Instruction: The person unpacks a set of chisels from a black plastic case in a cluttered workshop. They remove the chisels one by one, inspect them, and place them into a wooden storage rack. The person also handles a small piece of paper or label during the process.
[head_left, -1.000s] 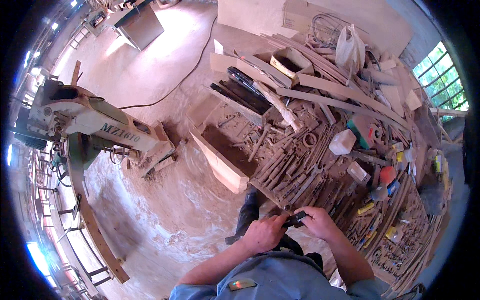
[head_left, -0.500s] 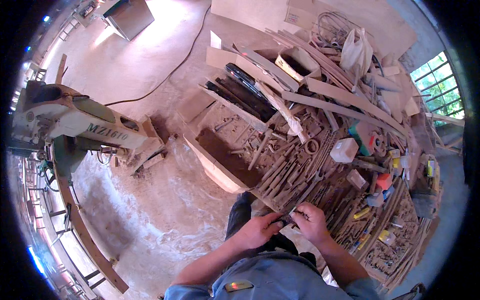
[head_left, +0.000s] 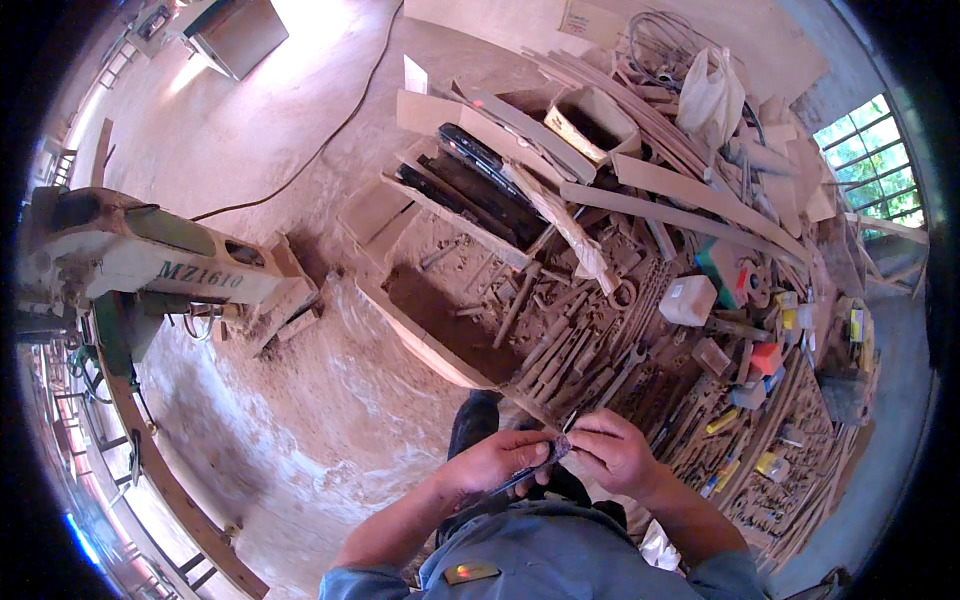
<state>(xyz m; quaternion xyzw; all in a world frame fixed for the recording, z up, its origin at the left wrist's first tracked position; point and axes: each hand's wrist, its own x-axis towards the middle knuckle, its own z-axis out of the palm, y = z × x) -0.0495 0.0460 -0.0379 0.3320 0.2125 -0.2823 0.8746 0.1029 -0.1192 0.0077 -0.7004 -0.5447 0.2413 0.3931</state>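
Note:
Close in front of my body, both hands meet over a small, dark, slender piece point(head_left: 556, 449) whose exact kind I cannot make out. My left hand point(head_left: 497, 462) is closed round it, thumb on top. A thin pointed end sticks up between the hands, and a narrow dark length slants down below the left fingers. My right hand point(head_left: 612, 452) pinches at its upper end with bent fingers; what lies between those fingertips is partly hidden. Just beyond the hands lies a bench covered with long rusty tools and bars point(head_left: 565, 365).
A dusty open cardboard box point(head_left: 425, 345) stands ahead. Right of it are a white plastic container point(head_left: 687, 301), an orange-red box point(head_left: 765, 358) and a yellow-handled tool point(head_left: 722, 421). Boards point(head_left: 690, 215) lie across the pile. A large machine arm point(head_left: 190, 265) stands at left.
My left hand has tilted and shifted slightly left, showing more of the dark piece. My right hand has turned inward and lowered a little. The view has moved slightly.

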